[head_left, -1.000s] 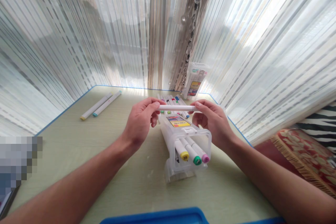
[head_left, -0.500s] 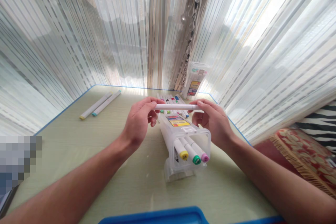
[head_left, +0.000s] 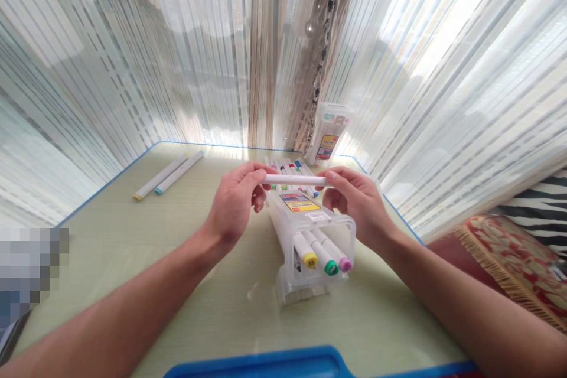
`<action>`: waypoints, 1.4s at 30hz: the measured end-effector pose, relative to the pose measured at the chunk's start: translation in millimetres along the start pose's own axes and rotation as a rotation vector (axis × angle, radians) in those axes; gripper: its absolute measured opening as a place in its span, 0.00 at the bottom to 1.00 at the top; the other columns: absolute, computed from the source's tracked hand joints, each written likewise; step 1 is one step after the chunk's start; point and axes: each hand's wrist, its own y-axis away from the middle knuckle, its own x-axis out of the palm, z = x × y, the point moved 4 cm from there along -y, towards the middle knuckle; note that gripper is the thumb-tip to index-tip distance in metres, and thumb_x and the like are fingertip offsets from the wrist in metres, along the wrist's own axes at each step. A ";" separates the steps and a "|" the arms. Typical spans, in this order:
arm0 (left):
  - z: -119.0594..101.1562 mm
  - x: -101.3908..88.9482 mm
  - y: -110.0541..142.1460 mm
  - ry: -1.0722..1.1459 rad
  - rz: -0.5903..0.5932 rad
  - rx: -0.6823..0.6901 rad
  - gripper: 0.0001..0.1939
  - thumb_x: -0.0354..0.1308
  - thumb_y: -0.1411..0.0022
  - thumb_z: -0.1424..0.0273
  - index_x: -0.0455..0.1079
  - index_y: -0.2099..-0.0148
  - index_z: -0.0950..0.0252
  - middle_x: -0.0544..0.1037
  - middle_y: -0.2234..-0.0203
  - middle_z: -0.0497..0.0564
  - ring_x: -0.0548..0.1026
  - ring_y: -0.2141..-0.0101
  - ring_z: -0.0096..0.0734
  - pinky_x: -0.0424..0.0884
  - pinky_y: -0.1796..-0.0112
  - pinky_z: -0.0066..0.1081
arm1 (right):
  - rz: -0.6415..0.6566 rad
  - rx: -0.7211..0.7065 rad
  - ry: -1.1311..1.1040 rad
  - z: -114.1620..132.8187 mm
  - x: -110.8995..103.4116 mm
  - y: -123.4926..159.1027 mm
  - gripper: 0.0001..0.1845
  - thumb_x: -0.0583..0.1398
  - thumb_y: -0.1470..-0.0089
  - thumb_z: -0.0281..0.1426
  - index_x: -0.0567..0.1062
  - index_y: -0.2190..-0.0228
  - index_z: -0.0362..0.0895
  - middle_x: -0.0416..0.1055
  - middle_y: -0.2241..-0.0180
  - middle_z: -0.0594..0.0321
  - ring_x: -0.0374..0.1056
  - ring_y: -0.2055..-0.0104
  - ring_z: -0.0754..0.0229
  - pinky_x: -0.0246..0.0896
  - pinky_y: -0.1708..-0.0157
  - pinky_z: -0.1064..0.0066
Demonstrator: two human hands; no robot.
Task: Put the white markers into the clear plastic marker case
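Note:
My left hand (head_left: pixel 234 204) and my right hand (head_left: pixel 357 201) each pinch one end of a white marker (head_left: pixel 295 179), held level above the table. Right under it a clear plastic marker case (head_left: pixel 310 230) lies on its side, its open end toward me. Three markers show there, with yellow, green and pink caps (head_left: pixel 330 266). Several loose markers (head_left: pixel 290 168) lie on the table just beyond the case.
Two more markers (head_left: pixel 168 176) lie at the far left of the pale green table (head_left: pixel 133 248). A second marker box (head_left: pixel 326 136) stands upright at the back against striped sheer curtains. A blue edge (head_left: pixel 266 363) runs along the near side. A patterned rug (head_left: pixel 509 260) lies at right.
Both hands keep hold of the white marker and stay almost in place; the marker has shifted a little.

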 end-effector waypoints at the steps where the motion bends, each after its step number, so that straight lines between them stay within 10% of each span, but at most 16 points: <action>1: -0.1 0.0 0.0 -0.003 0.001 0.000 0.10 0.56 0.42 0.68 0.74 0.65 0.69 0.67 0.79 0.47 0.62 0.82 0.20 0.59 0.80 0.24 | 0.001 -0.002 -0.001 0.1 0.0 -0.2 0.10 0.67 0.45 0.37 0.80 0.69 0.42 0.73 0.77 0.67 0.65 0.84 0.71 0.56 0.86 0.79; 42: 4.5 5.2 2.5 -0.033 0.055 -0.029 0.08 0.57 0.42 0.68 0.73 0.66 0.68 0.69 0.79 0.46 0.63 0.81 0.20 0.57 0.81 0.23 | -0.004 0.004 0.013 -0.6 -0.8 -0.2 0.11 0.66 0.44 0.37 0.78 0.71 0.42 0.72 0.79 0.68 0.65 0.84 0.71 0.55 0.86 0.79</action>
